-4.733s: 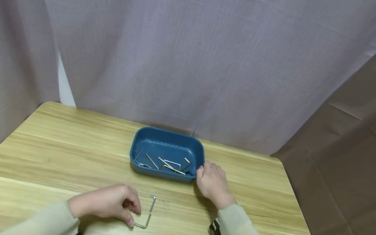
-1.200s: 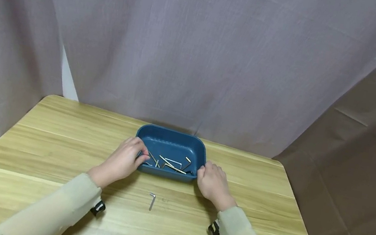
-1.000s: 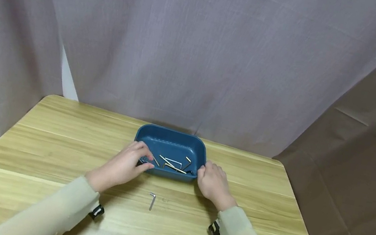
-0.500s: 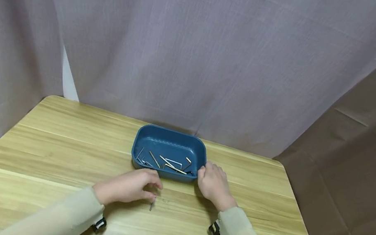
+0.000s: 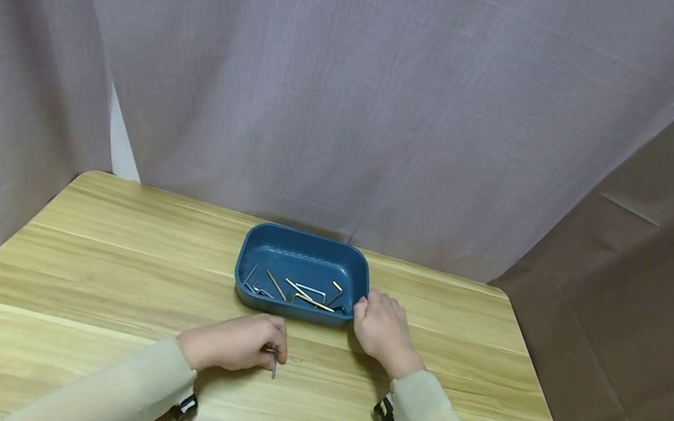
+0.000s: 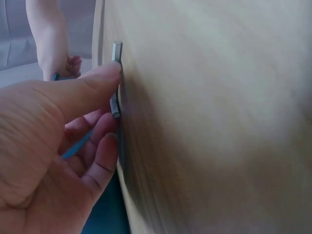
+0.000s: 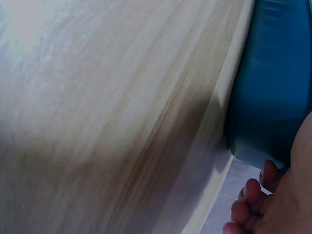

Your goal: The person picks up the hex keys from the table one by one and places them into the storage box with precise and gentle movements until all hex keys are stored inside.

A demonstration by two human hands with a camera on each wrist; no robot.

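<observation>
Hex key (image 5: 273,365) lies on my wooden table (image 5: 96,273), just in front of the blue tray (image 5: 305,254), long axis probably toward me. My left hand (image 5: 235,342) pinches it; only the wrist view shows thumb (image 6: 83,87) on steel. My right hand (image 5: 382,328) grips the tray's corner. Bare wood lies both sides.

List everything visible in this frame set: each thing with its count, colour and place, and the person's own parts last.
Rectangular blue plastic tray: one, blue, far middle of the table.
L-shaped metal hex keys in the tray: several, silver, exact count unclear, loose on its floor.
Small L-shaped metal hex key: one, silver, on the table in front of the tray.
Wooden table: one, light wood grain.
Cloth backdrop: grey-mauve behind, brown at right.
Left hand: pinches the small key.
Right hand: grips the tray's right end.
</observation>
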